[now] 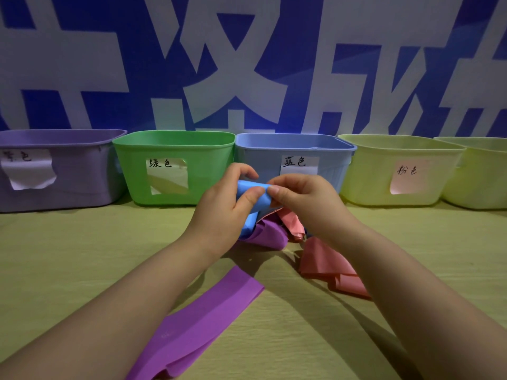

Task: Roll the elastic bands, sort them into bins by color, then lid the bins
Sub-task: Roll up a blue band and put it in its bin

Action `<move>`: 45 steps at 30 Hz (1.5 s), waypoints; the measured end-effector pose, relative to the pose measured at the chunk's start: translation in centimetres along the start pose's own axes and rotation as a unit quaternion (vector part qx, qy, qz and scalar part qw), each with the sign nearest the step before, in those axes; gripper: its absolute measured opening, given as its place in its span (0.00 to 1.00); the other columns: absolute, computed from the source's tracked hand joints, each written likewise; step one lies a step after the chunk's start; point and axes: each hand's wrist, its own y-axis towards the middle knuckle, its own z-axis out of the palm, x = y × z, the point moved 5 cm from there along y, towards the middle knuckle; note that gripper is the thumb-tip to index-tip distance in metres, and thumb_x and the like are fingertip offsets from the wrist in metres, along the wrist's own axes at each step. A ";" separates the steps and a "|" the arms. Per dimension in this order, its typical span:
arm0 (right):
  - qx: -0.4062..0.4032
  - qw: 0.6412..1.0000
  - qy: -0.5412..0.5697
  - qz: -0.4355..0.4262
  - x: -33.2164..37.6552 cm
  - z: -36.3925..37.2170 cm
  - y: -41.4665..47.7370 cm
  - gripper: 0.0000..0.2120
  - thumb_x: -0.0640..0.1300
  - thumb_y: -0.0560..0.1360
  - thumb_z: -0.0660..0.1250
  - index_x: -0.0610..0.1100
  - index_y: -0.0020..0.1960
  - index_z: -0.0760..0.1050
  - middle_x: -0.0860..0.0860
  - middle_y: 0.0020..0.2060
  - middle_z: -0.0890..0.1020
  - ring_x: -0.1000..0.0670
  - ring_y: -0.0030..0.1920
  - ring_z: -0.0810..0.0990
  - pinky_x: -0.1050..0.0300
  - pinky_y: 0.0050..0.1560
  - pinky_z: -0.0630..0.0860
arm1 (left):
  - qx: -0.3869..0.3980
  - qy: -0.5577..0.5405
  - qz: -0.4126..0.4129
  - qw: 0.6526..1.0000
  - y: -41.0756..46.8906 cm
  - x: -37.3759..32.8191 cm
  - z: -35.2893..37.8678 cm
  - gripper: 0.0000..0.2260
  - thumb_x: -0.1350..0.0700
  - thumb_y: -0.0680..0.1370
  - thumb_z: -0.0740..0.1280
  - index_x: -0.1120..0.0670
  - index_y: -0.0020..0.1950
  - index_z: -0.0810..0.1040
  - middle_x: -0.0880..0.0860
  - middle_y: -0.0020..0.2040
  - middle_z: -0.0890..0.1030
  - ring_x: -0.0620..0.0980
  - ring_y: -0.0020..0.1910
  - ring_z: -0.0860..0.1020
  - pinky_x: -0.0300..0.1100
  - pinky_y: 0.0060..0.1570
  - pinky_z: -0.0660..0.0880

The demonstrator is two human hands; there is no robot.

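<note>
wooden table (82,256) fills the bottom. nearest lies a flat purple band (203,316), with a folded pink band (326,267) to its right. over a small pile of bands (269,237), the left hand (222,212) and right hand (307,204) both pinch a partly rolled blue band (242,187). behind stand a purple bin (68,187), green bin (131,165), blue bin (260,152) and yellow bin (365,171).

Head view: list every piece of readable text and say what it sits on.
"绿色": paper label on the green bin.
"蓝色": paper label on the blue bin.
"粉色": paper label on the yellow bin next to the blue one.
"色": curled label on the purple bin; the first character is blurred.
Huge white characters on the backdrop: cropped, not readable.
Faint print on the purple band: too small to read.
</note>
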 end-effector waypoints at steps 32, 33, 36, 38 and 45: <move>-0.047 0.992 0.120 -0.001 0.5 -0.2 0.1 0.16 0.28 0.69 0.68 0.50 0.38 0.79 0.55 0.35 0.83 0.58 0.37 0.81 0.67 0.39 0.76 | -0.039 -0.186 -0.092 0.977 0.7 0.9 -0.4 0.09 0.63 0.75 0.66 0.49 0.41 0.78 0.46 0.39 0.79 0.37 0.36 0.74 0.30 0.39 0.71; -0.044 0.993 0.114 0.001 0.4 -0.1 0.1 0.15 0.30 0.70 0.68 0.51 0.40 0.79 0.55 0.38 0.82 0.57 0.39 0.81 0.65 0.41 0.77 | -0.044 -0.192 -0.090 0.976 0.7 0.8 -0.5 0.10 0.64 0.75 0.66 0.49 0.42 0.78 0.46 0.39 0.79 0.37 0.36 0.75 0.29 0.39 0.71; -0.007 0.986 0.161 0.037 0.1 0.2 0.1 0.10 0.35 0.73 0.67 0.51 0.45 0.77 0.53 0.39 0.82 0.55 0.39 0.80 0.62 0.43 0.76 | -0.058 -0.196 -0.083 0.975 0.7 0.6 -0.7 0.11 0.66 0.74 0.66 0.49 0.42 0.77 0.45 0.40 0.79 0.35 0.37 0.75 0.28 0.42 0.72; 0.015 0.978 0.198 0.059 0.0 0.5 0.0 0.06 0.38 0.75 0.65 0.47 0.43 0.78 0.53 0.32 0.81 0.56 0.34 0.79 0.65 0.38 0.74 | -0.061 -0.187 -0.078 0.977 0.6 0.5 -0.6 0.13 0.67 0.74 0.66 0.48 0.41 0.77 0.44 0.39 0.79 0.34 0.36 0.75 0.28 0.42 0.72; -0.026 0.990 0.136 0.021 -0.5 0.2 0.3 0.07 0.36 0.72 0.69 0.48 0.41 0.78 0.52 0.35 0.82 0.57 0.36 0.80 0.66 0.38 0.75 | -0.041 -0.204 -0.074 0.975 0.2 0.0 -0.2 0.12 0.67 0.73 0.66 0.50 0.41 0.78 0.46 0.38 0.79 0.37 0.36 0.75 0.29 0.39 0.72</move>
